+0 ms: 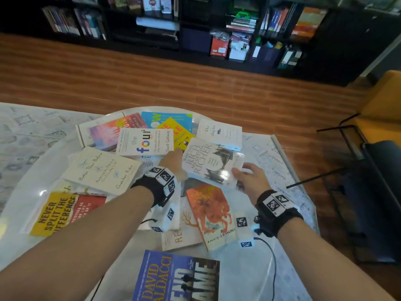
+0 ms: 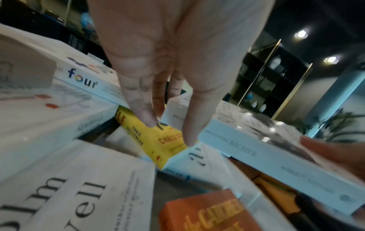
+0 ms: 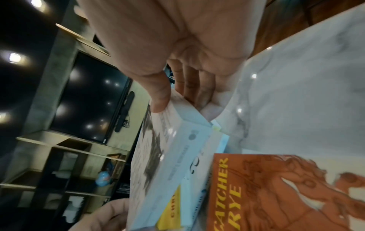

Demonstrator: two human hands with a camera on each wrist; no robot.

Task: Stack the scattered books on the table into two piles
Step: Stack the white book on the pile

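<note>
At the far left of the white table (image 1: 21, 242), one yellow-and-red book reading "Never Split the Difference" (image 1: 63, 211) is lying flat near the edge. Just beyond it, one cream book by Gretchen Rubin (image 1: 102, 170) is resting on other volumes. Further back, one pink-cover book (image 1: 112, 132) and one white book titled "the four" (image 1: 145, 141) are overlapping, and one blue book (image 1: 167, 119) and one yellow book (image 1: 176, 135) are peeking out behind them.

The left hand (image 1: 173, 164) is reaching in at the middle with its fingers straight and pointing down; in the left wrist view two fingertips (image 2: 147, 118) are touching the yellow book's cover and nothing is being gripped.

Right of it, one grey-white book reading "Rich Are Getting Richer" (image 1: 211, 161) is being held tilted above the pile. The right hand (image 1: 249, 174) is pinching its near corner, thumb on the cover and fingers underneath, as the right wrist view is showing. One more white book (image 1: 219, 133) is lying behind it.

Nearer the person, one orange "Catcher in the Rye" book (image 1: 209, 213) is lying over one pale book (image 1: 180, 235), and one blue David Baldacci book (image 1: 175, 276) is sitting at the near edge. That is making twelve covers countable; others are lying partly hidden beneath. No tidy pile is showing yet.
</note>
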